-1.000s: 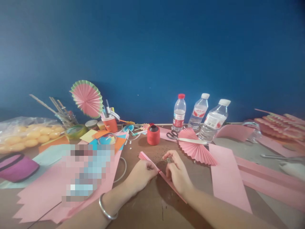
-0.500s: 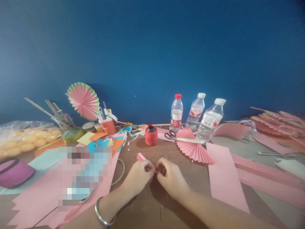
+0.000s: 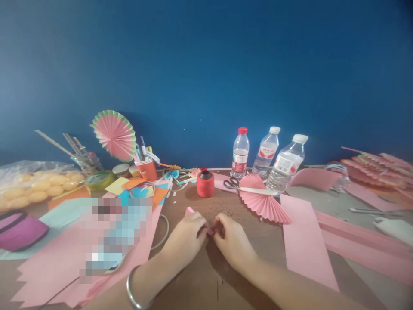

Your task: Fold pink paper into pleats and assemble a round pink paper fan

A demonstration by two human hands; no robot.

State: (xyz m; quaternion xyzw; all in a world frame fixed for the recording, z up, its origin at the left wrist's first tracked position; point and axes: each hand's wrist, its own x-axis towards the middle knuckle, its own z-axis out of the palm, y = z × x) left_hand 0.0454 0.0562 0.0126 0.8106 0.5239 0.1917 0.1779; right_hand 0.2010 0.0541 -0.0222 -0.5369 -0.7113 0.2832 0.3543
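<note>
A narrow folded strip of pink paper [image 3: 189, 210] pokes out behind my left hand [image 3: 189, 234], which is closed round it. My right hand [image 3: 230, 241] is pinched at the strip's near end, its fingertips almost touching those of my left. Most of the strip is hidden by my fingers. Just beyond both hands stands a red spool-like holder [image 3: 205, 184] with a black top. Small dark specks lie on the brown table [image 3: 193, 280] behind my right hand.
Three bottles [image 3: 240, 155] stand at the back right. Before them, scissors [image 3: 232, 184] touch a pleated pink fan [image 3: 261, 198]. Pink sheets [image 3: 306, 241] lie to the right. On the left are more paper, a cup of pens [image 3: 146, 169] and a purple pouch [image 3: 24, 230].
Both hands stay close together with slight finger movement. A bit more pink shows between the fingertips, and less of the strip shows behind my left hand.
</note>
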